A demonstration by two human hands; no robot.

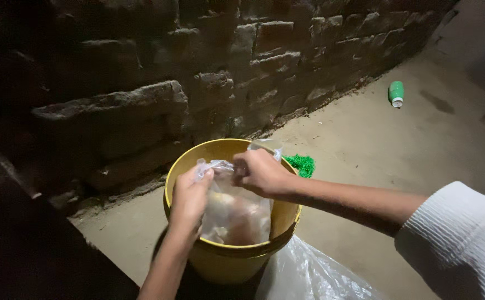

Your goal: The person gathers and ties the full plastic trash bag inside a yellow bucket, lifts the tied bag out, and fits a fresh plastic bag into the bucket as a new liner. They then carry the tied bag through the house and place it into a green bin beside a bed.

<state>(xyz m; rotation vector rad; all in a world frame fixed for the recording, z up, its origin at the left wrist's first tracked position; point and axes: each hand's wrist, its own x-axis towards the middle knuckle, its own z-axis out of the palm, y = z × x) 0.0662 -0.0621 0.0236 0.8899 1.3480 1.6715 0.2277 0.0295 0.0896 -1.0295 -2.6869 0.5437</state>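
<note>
Rough stone wall [142, 66] stands behind everything, and the bare concrete floor [392, 144] runs out from its foot. It is quite dark.

I use the yellow bucket [225, 261] as my marker. It sits on the floor close to the wall, right under my hands.

My left hand [189, 200] is over the near left part of the bucket's rim. Its fingers are pressed together on the left side of the top of a clear plastic bag [234, 214]. My right hand [262, 173] is over the far part of the bucket's mouth, a bit higher up. It is closed on the bag's top too, pinching the plastic on the right side. Both hands touch the bag, and they are very near each other, with only a small bunch of plastic between them.

The bag hangs straight down from my hands into the bucket. Its long way goes up and down. The full, fat part is low inside the bucket, below both hands. Something pale and brownish is in it, but I cannot tell what.

My right arm comes across from the right, with a white sleeve [459, 244].

Just behind the bucket, on the right, lies a green scrubby thing [302, 164]. Touching the bucket's near right side is another clear plastic bag on the floor [309, 275]. Far off past the bucket, near the wall, lies a green bottle [396, 93] on its side.
</note>
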